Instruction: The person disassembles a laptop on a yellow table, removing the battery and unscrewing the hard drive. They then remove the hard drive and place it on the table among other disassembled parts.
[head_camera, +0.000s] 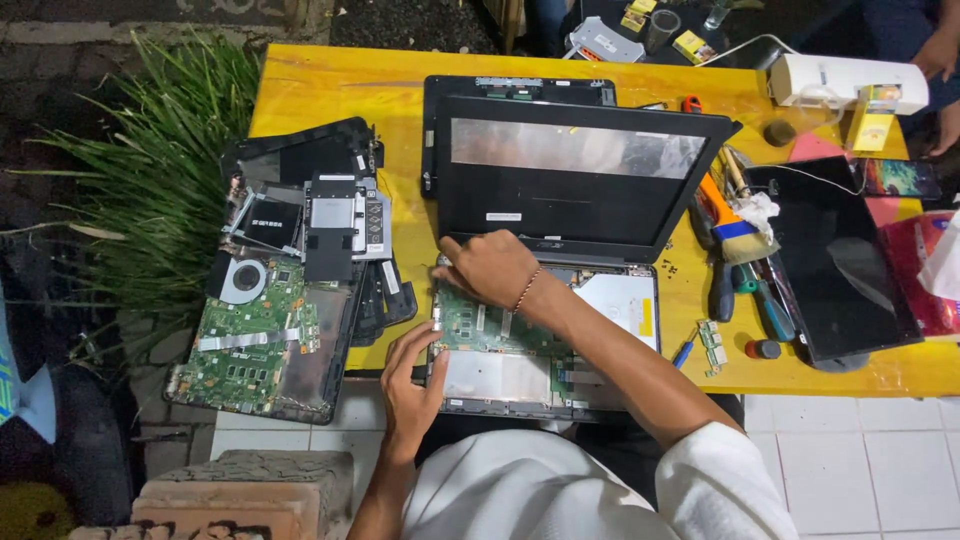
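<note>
An opened laptop base (610, 300) lies at the near edge of a yellow table (330, 90), its green circuit board (480, 325) and metal plates exposed. Its black lid and screen (575, 175) stand open behind. My right hand (492, 268), with a beaded bracelet on the wrist, reaches across and presses its fingertips at the board's far left corner near the hinge. My left hand (408, 385) grips the base's near left edge, thumb on the metal plate. Neither hand holds a tool that I can see.
A second dismantled laptop (270, 320) with fan and green board lies left, overhanging the table. Screwdrivers (765, 300), a brush (735, 225) and a dark tablet (840, 260) lie right. A white box (850, 80) stands at back right. Green plant (170, 170) and bricks (240, 495) are left.
</note>
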